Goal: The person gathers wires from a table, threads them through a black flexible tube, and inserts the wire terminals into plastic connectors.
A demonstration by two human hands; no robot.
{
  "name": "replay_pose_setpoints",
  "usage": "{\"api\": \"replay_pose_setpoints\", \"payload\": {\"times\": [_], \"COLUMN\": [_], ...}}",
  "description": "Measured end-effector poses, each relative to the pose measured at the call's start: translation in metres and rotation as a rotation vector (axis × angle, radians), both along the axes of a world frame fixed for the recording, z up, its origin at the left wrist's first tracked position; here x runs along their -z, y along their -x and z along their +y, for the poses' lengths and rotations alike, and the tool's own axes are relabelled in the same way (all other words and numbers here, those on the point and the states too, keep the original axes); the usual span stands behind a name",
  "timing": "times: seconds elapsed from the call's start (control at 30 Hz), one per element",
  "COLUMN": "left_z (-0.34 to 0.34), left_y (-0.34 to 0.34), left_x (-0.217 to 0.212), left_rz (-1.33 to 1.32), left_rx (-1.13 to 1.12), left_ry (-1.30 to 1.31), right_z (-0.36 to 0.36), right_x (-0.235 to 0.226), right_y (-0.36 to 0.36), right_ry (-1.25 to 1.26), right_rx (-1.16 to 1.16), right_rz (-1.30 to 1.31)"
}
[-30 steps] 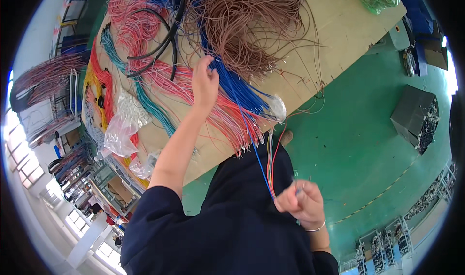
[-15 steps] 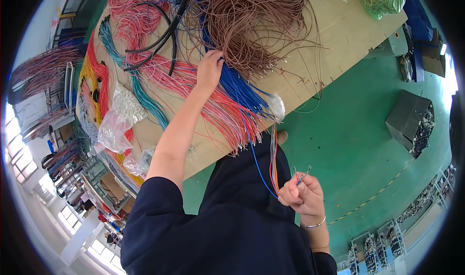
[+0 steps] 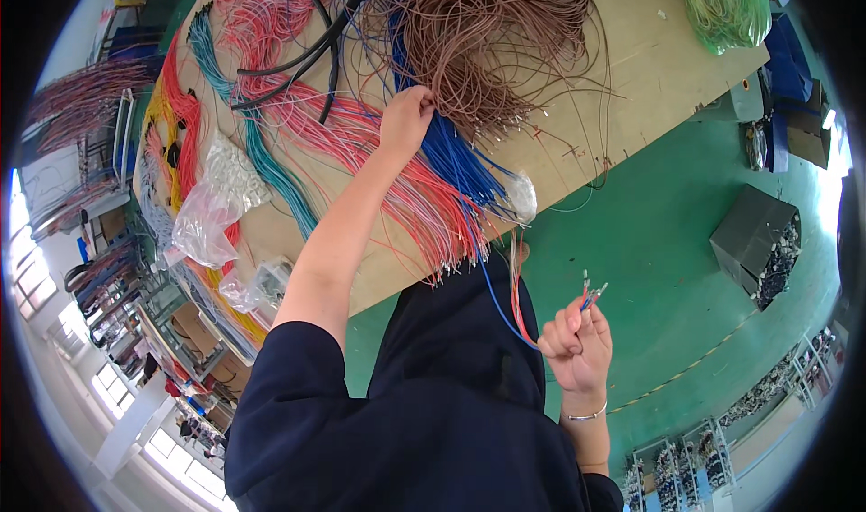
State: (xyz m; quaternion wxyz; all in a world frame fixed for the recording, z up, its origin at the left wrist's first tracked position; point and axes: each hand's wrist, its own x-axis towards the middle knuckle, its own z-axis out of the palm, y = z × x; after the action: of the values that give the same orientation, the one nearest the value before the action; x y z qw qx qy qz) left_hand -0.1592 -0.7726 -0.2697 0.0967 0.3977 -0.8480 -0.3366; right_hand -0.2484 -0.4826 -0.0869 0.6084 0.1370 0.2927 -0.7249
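My left hand reaches over the table with its fingers pinched together, where the brown wires meet the bundle of blue wires. Whatever lies between those fingertips is too small to make out. Closed in front of my body, my right hand grips a few thin wires, among them red and a blue one. Their metal-tipped ends stick up above my fingers, and the other parts run back toward the table edge. Pink and red wires with crimped ends lie under my left forearm.
A thick black cable loops across the pink wires. Teal wires and clear plastic bags rest on the wooden table's left side. Green-yellow wires sit at the far right. A dark bin stands on the green floor.
My left hand has shifted slightly right, its fingers now more bent beside the brown wires. My right hand has risen and moved right, carrying the wire ends with it.
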Motion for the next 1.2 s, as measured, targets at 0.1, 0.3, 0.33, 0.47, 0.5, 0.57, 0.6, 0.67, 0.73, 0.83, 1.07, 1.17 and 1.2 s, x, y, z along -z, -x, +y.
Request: {"api": "replay_pose_setpoints", "payload": {"times": [0.1,0.3,0.33,0.47,0.5,0.57,0.6,0.67,0.73,0.83,1.07,1.17,1.2], "left_z": [0.016,0.084,0.096,0.115,0.117,0.122,0.128,0.129,0.124,0.109,0.139,0.128,0.125], "left_y": [-0.017,-0.035,-0.031,-0.018,-0.016,-0.011,-0.011,-0.011,-0.018,-0.008,-0.012,-0.003,0.002], "left_x": [-0.022,-0.150,-0.172,-0.201,-0.202,-0.203,-0.205,-0.197,-0.186,-0.173,-0.088,-0.090,-0.094], "left_rz": [-0.015,-0.004,0.062,0.323,0.331,0.412,0.374,0.442,0.597,0.420,0.079,0.211,-0.038], "left_rx": [-0.080,0.051,0.113,0.177,0.177,0.120,0.115,0.194,0.235,0.613,0.811,0.700,0.699], "left_ry": [0.129,-0.329,-0.287,-0.309,-0.301,-0.419,-0.430,-0.432,-0.658,-0.468,-0.055,0.448,0.289], "right_z": [-0.003,-0.042,-0.049,-0.066,-0.062,-0.057,-0.054,-0.048,-0.039,-0.020,0.058,0.116,0.132], "right_x": [0.005,0.018,0.018,0.016,0.017,0.024,0.030,0.028,0.013,-0.003,-0.059,-0.081,-0.080], "right_y": [-0.004,-0.012,-0.013,-0.023,-0.027,-0.031,-0.031,-0.028,-0.030,-0.039,-0.033,-0.036,-0.037], "right_ry": [-0.086,-0.150,-0.136,-0.083,-0.119,-0.152,-0.111,-0.078,-0.136,-0.214,0.000,0.061,0.067], "right_rx": [0.032,0.047,0.044,0.030,-0.003,-0.036,0.024,0.054,0.041,0.081,0.145,0.194,0.214], "right_rz": [0.167,0.671,0.729,0.796,0.935,1.082,1.260,1.377,1.302,1.122,0.299,0.190,0.213]}}
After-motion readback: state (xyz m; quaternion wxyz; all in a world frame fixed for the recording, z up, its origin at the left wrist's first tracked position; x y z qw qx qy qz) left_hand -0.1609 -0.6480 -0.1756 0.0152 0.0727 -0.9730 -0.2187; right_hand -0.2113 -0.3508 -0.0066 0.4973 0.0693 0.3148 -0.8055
